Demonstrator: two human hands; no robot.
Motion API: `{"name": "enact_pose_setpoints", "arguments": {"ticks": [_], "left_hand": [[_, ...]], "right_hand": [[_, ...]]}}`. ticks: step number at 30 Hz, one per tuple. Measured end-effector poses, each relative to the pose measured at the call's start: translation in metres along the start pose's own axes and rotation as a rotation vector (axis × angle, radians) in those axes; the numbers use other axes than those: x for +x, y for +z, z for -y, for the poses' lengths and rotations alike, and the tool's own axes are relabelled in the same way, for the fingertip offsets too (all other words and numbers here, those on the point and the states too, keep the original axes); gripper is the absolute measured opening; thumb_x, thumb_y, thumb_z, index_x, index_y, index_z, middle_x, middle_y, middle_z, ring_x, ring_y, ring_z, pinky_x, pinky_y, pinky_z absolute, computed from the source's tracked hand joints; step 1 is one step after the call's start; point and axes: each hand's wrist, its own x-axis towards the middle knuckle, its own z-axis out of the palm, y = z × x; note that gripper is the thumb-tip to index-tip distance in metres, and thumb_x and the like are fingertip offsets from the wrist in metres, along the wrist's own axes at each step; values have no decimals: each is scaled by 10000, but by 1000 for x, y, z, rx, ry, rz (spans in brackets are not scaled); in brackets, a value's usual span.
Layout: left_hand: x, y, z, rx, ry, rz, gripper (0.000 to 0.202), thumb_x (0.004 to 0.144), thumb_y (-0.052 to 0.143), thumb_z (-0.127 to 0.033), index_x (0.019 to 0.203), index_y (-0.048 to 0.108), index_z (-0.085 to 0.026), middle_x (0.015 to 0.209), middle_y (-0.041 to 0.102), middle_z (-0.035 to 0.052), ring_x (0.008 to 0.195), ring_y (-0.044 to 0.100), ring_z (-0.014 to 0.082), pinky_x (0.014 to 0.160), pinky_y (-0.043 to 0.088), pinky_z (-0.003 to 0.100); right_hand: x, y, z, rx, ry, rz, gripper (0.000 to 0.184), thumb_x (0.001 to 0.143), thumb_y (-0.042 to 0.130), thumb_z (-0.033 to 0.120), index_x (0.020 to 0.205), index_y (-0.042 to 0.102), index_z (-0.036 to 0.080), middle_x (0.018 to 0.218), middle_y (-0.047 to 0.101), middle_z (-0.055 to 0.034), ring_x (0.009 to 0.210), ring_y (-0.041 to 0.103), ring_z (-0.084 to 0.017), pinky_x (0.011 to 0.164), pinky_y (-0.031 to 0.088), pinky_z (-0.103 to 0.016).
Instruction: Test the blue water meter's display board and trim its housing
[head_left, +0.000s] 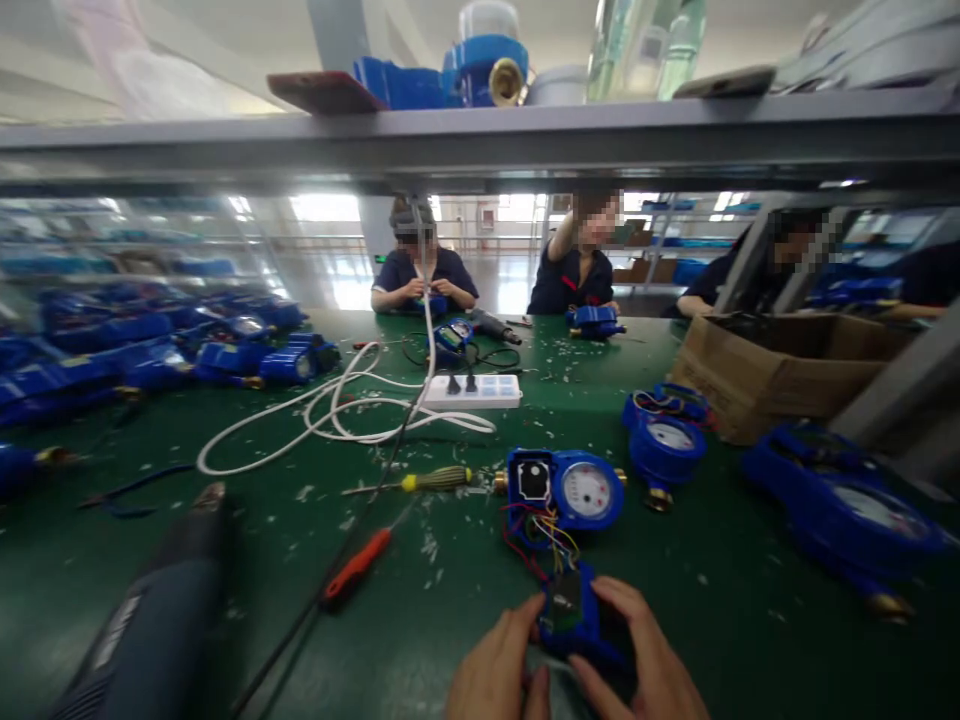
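Observation:
Between my two hands is a blue plastic housing part [571, 608] with a dark panel and a bit of green board, held low over the table. My left hand [496, 662] grips its left side, fingers bent and closed on it. On the opposite side, my right hand [651, 655] pinches it between thumb and fingers. Thin coloured wires [556, 535] run from this part to a blue water meter [589, 492] lying just beyond. That meter has a round white dial and an uncovered square compartment. What lies under the housing part is hidden by my fingers.
Left of the meter lie a yellow-and-black screwdriver [439, 479], an orange-handled one [358, 566] and a large power tool [161, 610]. A white power strip [472, 391] with looped cable sits beyond. More meters [666, 440] and a cardboard box [787, 375] stand right. Co-workers sit opposite.

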Motion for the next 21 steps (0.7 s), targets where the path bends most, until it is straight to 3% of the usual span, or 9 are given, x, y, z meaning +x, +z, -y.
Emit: {"name": "enact_pose_setpoints", "arguments": {"ticks": [3,6,9,11,14,17,21], "left_hand": [[-6,1,3,48,118,-39,502,762,412,-119,1254,447,-215,1007,613,81,720,606,146,716,497,268],[-8,8,4,38,178,-134,508,749,430,-111,1233,457,-262,1011,606,57,662,590,131,685,499,260],[-9,17,4,63,199,-207,546,737,449,-117,1258,436,-280,1049,599,63,641,573,136,693,497,282],[-10,21,4,54,212,-239,549,754,433,-121,1279,408,-280,1048,595,70,636,567,137,690,491,288],[-12,22,2,6,243,-257,521,796,404,-137,1292,379,-294,972,599,58,649,568,138,674,475,277],[-15,18,-5,-70,151,-260,514,825,424,-189,1319,329,-289,863,606,25,685,573,146,703,458,271],[-14,7,-16,-307,-55,-220,492,853,409,-277,1325,272,-235,973,603,45,709,580,133,728,441,269]], "right_hand": [[2,2,11,158,-19,-35,302,814,541,323,1098,499,227,1235,514,-122,1140,509,-267,928,470,-390],[2,4,18,472,110,-54,243,868,477,378,1059,472,229,1163,549,-119,1026,581,-236,845,506,-356],[3,3,20,694,237,-23,417,847,533,422,1173,354,236,1129,565,-106,971,608,-215,844,492,-354],[6,1,20,774,252,64,547,814,594,414,1234,296,231,1137,565,-105,1024,584,-217,902,454,-373],[12,-2,19,871,262,181,582,788,644,363,1232,295,227,1135,578,-97,1056,568,-215,932,428,-379],[15,-4,19,957,253,187,562,752,690,303,1159,307,244,1143,569,-81,1023,585,-214,890,451,-369],[16,-4,21,949,193,163,567,712,722,230,1095,304,254,1144,543,-69,1032,566,-209,878,435,-357]]}}
